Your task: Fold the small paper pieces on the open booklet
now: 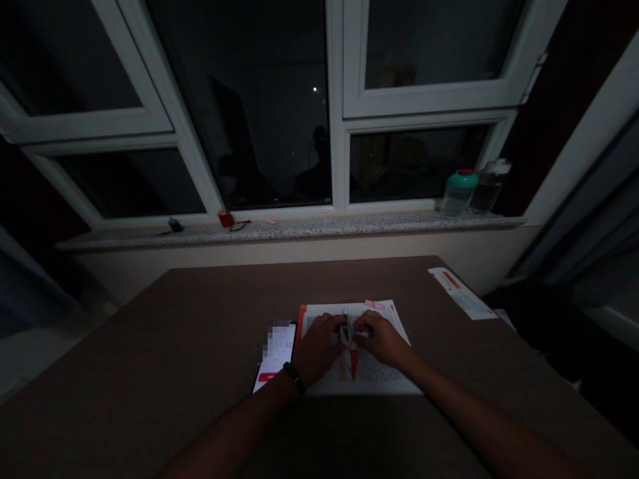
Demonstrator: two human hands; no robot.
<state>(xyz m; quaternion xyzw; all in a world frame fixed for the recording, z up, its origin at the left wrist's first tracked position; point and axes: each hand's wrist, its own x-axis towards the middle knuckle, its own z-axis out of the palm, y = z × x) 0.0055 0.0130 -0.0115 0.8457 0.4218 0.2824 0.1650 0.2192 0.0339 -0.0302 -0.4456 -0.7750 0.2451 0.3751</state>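
My left hand (320, 342), with a dark band on the wrist, bends over a printed sheet or booklet (384, 372) on the table. Its fingers close on the left side of a small folded piece of paper (350, 330), white with dark patches. From the other side, my right hand (379, 336) pinches the same paper between thumb and fingers. Below the hands an orange-red pointed shape (354, 364) shows; whether it belongs to the folded paper or the print, I cannot tell. Dim light blurs the fingertips.
Left of the booklet lies a lit phone (275, 356). A pink slip (374, 305) rests on the booklet's top edge. A printed strip (462, 293) lies at the table's right edge. The sill holds a teal-lidded bottle (459, 193), a clear bottle (489, 186) and a red item (225, 218).
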